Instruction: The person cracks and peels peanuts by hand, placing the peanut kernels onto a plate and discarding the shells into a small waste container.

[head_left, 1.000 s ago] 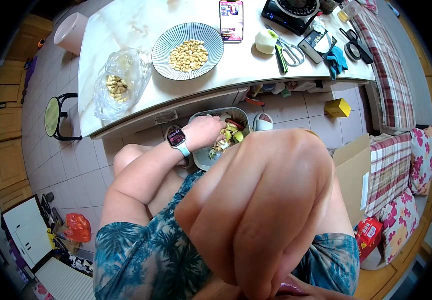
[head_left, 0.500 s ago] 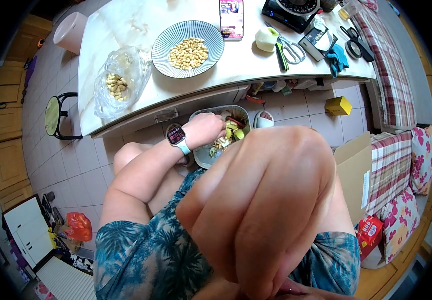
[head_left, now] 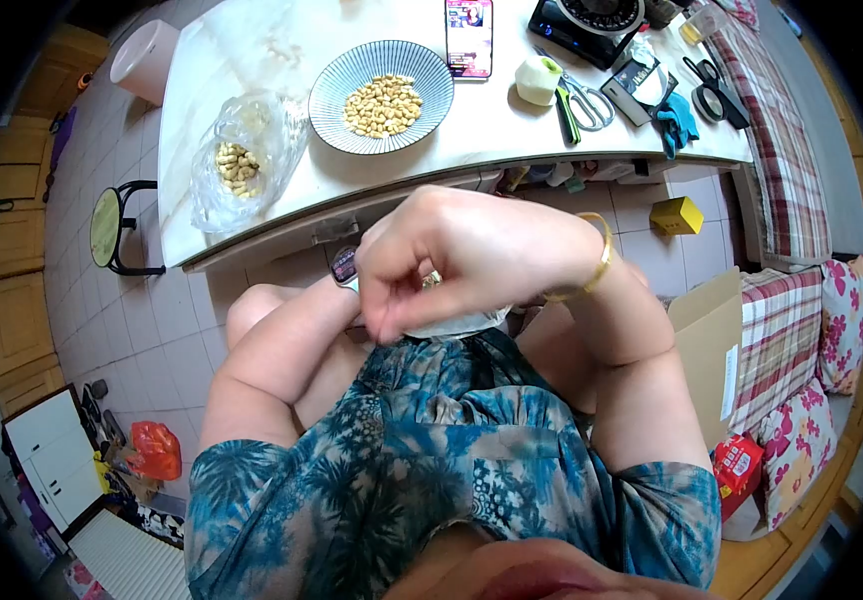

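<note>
Right hand (head_left: 467, 245): since the earlier frame it has been lowered from close in front of the face, and it is now held over the bin (head_left: 467, 325), with its gold bracelet (head_left: 608, 255) brought into full view.
Right grip: the fingers are curled inward, and the thumb is drawn close beside the index fingertip; whether they touch, or whether anything is pinched, cannot be told.
Left hand: it is hidden behind the right hand, with only its wrist and part of the watch (head_left: 343, 264) shown; the state of its grip cannot be told.
Bin: most of it is covered by the right hand; a strip of pale rim is seen below that hand, at the edge of the lap, and a little of the contents is glimpsed through the gap between thumb and fingers. Its long axis is masked.
Key relation: the bin is placed beneath the right grip, slightly behind it in this view; which of the 2 hands is nearer to it cannot be judged while the left is masked.
Striped bowl (head_left: 328, 85): it is set on the tabletop (head_left: 252, 50), forward and a little left of the right hand, well apart from it, with pale peanuts (head_left: 383, 106) heaped in its middle.
Clear bag (head_left: 244, 118): it is laid left of the bowl, with more nuts (head_left: 239, 165) held inside.
</note>
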Available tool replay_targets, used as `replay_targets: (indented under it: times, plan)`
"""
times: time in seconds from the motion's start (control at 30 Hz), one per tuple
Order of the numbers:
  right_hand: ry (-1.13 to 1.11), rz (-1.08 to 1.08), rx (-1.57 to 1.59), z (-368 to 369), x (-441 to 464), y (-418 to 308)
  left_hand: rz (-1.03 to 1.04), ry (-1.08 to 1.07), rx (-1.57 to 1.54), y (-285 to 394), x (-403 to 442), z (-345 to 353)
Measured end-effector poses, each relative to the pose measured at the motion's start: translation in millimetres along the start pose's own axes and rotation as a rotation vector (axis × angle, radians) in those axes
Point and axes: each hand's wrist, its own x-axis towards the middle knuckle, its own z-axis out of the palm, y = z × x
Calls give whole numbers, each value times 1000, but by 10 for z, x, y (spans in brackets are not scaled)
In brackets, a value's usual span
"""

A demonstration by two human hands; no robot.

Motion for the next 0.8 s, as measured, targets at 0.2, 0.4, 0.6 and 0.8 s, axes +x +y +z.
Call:
replay_targets:
  times: [0.2,0.4,0.6,0.8]
  plan:
    - [-15,376,-360,-111,-143,683,45,129,-149,-193,-71,122]
    - [-69,597,-677,-126,-277,1146,6,-33,313,-72,-166,65]
    - [-68,639,-920,100,-259,1430,-78,-24,230,-22,-186,3]
    - [-11,509,-937,96,-320,1526,50,126,195,125,-234,-149]
